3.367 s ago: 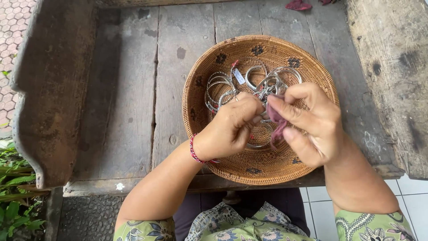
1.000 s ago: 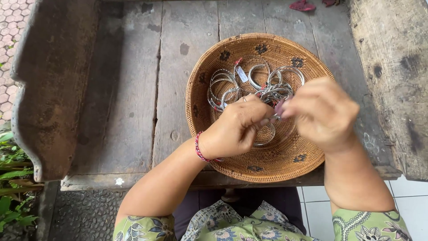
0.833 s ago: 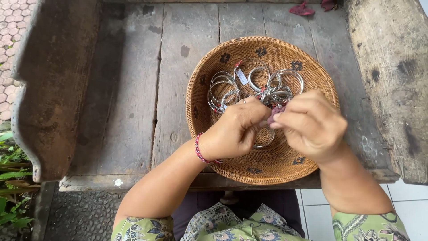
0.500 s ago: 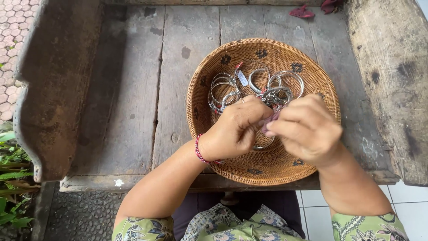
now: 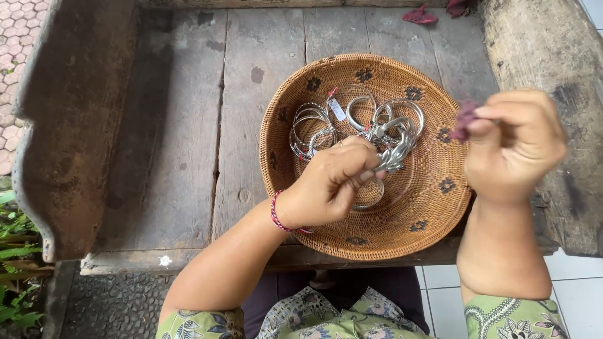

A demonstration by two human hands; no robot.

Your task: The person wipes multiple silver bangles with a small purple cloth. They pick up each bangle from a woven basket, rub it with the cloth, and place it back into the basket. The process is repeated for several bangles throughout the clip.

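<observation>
A round woven basket (image 5: 433, 207) with dark flower marks sits on an old wooden bench. Inside lies a heap of silver bangles (image 5: 314, 125), one with a small white tag. My left hand (image 5: 330, 185) hovers over the basket's middle and pinches a silver bangle (image 5: 392, 157) between thumb and fingers. My right hand (image 5: 512, 144) is raised at the basket's right rim, away from the left hand. Its fingertips pinch a small dark purple scrap of cloth (image 5: 465, 119).
The wooden bench (image 5: 188, 125) has a raised worn armrest at the left (image 5: 69, 125) and another at the right (image 5: 546, 44). Red scraps (image 5: 421, 16) lie at the bench's back. Green plants (image 5: 16, 263) grow at the lower left. White floor tiles show at the lower right.
My right hand has pulled away to the right with the purple scrap. Before, both hands worked close together over the basket. My left hand stays over the basket with the bangle.
</observation>
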